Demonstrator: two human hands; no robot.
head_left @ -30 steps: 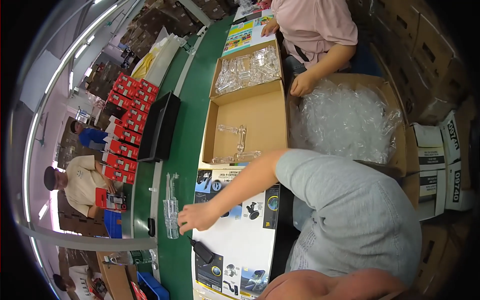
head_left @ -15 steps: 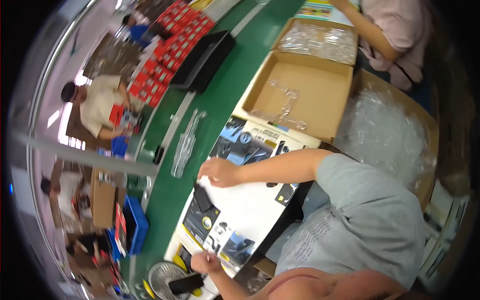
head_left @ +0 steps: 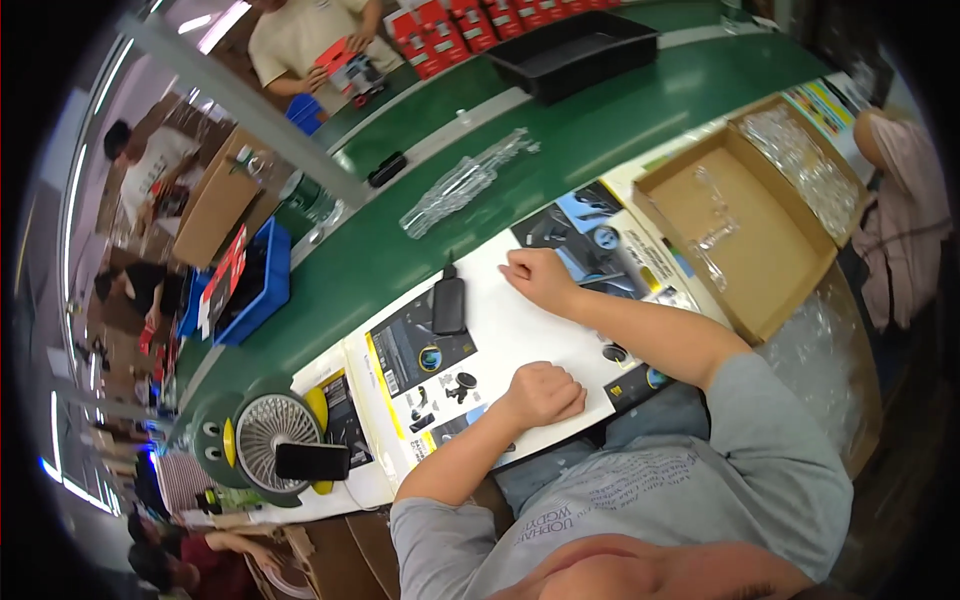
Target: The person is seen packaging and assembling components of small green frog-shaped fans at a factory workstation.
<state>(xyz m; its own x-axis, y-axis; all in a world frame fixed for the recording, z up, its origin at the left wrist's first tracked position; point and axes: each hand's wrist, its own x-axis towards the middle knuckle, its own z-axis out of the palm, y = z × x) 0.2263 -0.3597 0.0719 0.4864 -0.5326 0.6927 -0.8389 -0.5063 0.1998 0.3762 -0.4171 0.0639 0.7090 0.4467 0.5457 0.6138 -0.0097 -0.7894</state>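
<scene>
The fingers of the left hand point(head_left: 547, 394) and right hand point(head_left: 540, 281) are curled closed, nothing visibly held. The black device point(head_left: 450, 306) lies on the white box point(head_left: 500, 338), near the right hand, and is best gripped at its thicker end.

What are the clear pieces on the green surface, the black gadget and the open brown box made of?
Clear pieces: probably glossy plastic, being see-through with bright highlights, though glass is possible.
Black gadget: likely hard plastic, fairly matte, judging by its smooth, dark casing.
Open brown box: cardboard by the look, dull, with thin, flat brown walls.
</scene>
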